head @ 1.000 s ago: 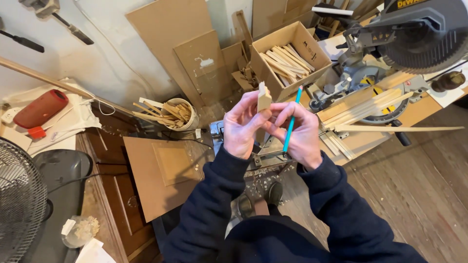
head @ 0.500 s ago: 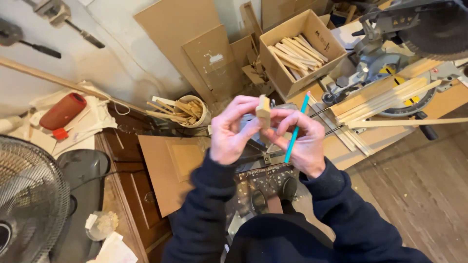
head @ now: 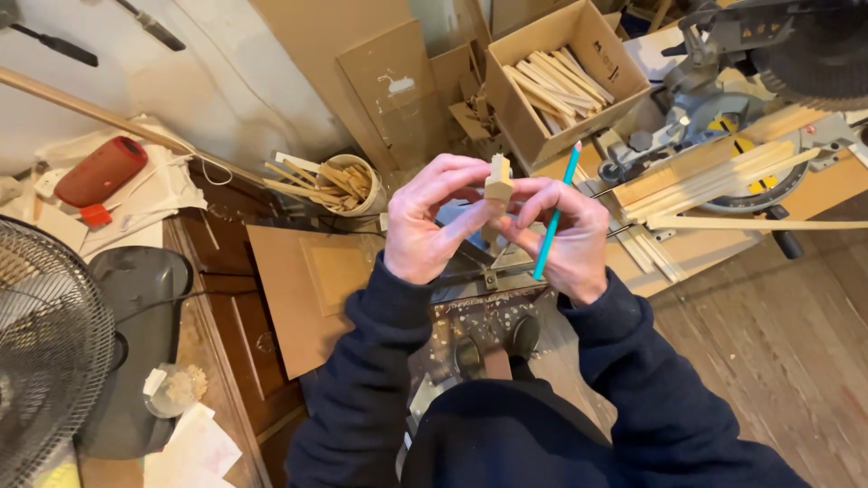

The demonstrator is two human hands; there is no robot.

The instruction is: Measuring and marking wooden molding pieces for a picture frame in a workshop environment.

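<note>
A small pale wooden block (head: 498, 179) is pinched between the fingertips of both hands, held up at chest height. My left hand (head: 429, 221) grips it from the left with thumb and fingers. My right hand (head: 562, 237) touches it from the right and also holds a teal pencil (head: 554, 215) upright between its fingers. Dark sleeves cover both arms.
A mitre saw (head: 768, 63) stands at the upper right with long wood strips (head: 714, 176) on its table. A cardboard box (head: 561, 77) of cut sticks sits behind, a round tub (head: 348, 185) of sticks to the left. A fan (head: 45, 352) and red cylinder (head: 99, 172) lie at left.
The view has drifted so the fan shows more at the left. Both hands stay together on the block, which has turned slightly between the fingers.
</note>
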